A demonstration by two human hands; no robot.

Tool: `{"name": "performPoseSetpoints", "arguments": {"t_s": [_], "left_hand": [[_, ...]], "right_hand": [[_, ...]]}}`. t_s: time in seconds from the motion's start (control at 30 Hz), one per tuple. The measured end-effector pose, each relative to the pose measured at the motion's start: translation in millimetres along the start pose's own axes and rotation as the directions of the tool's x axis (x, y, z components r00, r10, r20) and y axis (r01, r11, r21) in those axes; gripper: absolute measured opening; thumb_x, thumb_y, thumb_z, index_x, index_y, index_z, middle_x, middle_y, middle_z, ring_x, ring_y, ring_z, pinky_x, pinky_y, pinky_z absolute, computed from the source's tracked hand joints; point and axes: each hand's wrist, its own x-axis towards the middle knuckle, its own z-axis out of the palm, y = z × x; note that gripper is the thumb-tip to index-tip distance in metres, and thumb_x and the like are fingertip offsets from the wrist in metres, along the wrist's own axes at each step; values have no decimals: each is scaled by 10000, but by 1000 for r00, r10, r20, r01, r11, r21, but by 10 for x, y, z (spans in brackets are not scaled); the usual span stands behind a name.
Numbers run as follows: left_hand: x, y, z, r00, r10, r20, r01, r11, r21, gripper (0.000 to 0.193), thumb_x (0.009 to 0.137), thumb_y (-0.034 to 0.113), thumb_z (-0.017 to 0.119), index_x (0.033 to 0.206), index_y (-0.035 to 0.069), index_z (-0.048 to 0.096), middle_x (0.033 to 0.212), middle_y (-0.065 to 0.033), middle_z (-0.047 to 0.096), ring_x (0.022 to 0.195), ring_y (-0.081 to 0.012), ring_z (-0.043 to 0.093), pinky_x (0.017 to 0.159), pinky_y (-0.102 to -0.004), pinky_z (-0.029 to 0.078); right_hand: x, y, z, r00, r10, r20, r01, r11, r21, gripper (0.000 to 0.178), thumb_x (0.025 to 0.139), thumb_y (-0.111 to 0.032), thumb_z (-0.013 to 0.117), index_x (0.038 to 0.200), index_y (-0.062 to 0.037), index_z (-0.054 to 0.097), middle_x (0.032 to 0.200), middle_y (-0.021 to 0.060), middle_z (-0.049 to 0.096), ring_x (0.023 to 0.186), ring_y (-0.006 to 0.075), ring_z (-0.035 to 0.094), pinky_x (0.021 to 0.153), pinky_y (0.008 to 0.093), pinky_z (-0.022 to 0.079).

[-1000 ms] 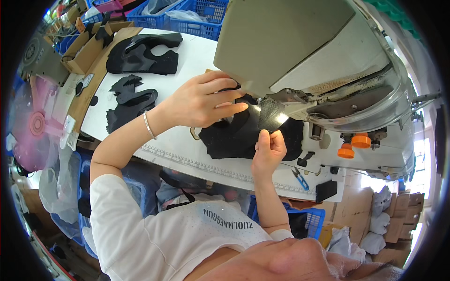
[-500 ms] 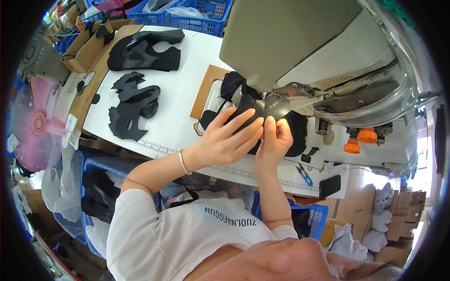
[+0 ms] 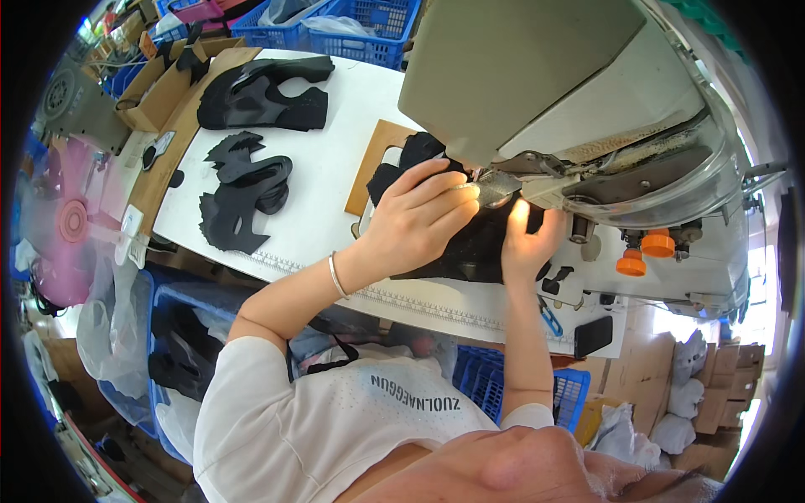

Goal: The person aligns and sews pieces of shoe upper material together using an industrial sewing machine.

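Observation:
A black shoe-upper-like fabric piece (image 3: 474, 247) lies under the head of a sewing machine (image 3: 537, 75). My left hand (image 3: 419, 218) rests on its left part, fingers stretched out and tips by the lit presser area. My right hand (image 3: 532, 239) is at the right edge of the piece, thumb raised beside the needle area and fingers curled, seemingly gripping the edge. The fabric between its fingers is mostly hidden. A grey patterned patch (image 3: 496, 186) shows beneath the machine's arm. The needle itself I cannot make out.
Stacked black cut pieces (image 3: 243, 189) and another black stack (image 3: 268, 92) lie on the white table (image 3: 335, 126). Blue thread snips (image 3: 549, 317) and a black phone (image 3: 593, 335) are at the front right. Blue crates (image 3: 360, 33) stand behind; a pink fan (image 3: 71, 220) is at the left.
My hands have moved apart: the right went right and slightly down, the left slightly right. The black fabric shifted under the machine, and light now falls on my fingertips.

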Motion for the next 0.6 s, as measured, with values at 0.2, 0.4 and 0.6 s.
{"name": "performPoseSetpoints", "arguments": {"t_s": [0.2, 0.4, 0.6], "left_hand": [[60, 124, 94, 1000, 18, 15, -19, 994, 107, 244, 685, 65, 677, 927, 50, 709, 978, -62, 666, 954, -214, 640, 825, -347, 501], [23, 107, 122, 996, 88, -15, -83, 974, 211, 287, 645, 90, 683, 928, 53, 712, 985, -60, 640, 941, -222, 631, 785, -333, 493], [48, 116, 168, 994, 92, -54, -76, 967, 242, 245, 629, 85, 678, 869, 48, 712, 954, -64, 636, 928, -224, 631, 760, -335, 491]], "right_hand": [[25, 657, -163, 864, -61, 499, 200, 952, -230, 143, 849, -68, 700, 987, -49, 668, 858, 75, 678, 786, 201, 645, 807, 354, 489], [106, 686, -144, 884, -75, 461, 69, 997, 31, 284, 887, -50, 637, 1141, -146, 720, 976, 140, 707, 846, 261, 677, 773, 333, 502], [95, 675, -186, 872, -88, 481, 123, 992, -41, 350, 872, -2, 616, 1165, -168, 712, 1009, 128, 699, 890, 281, 663, 812, 339, 502]]}}
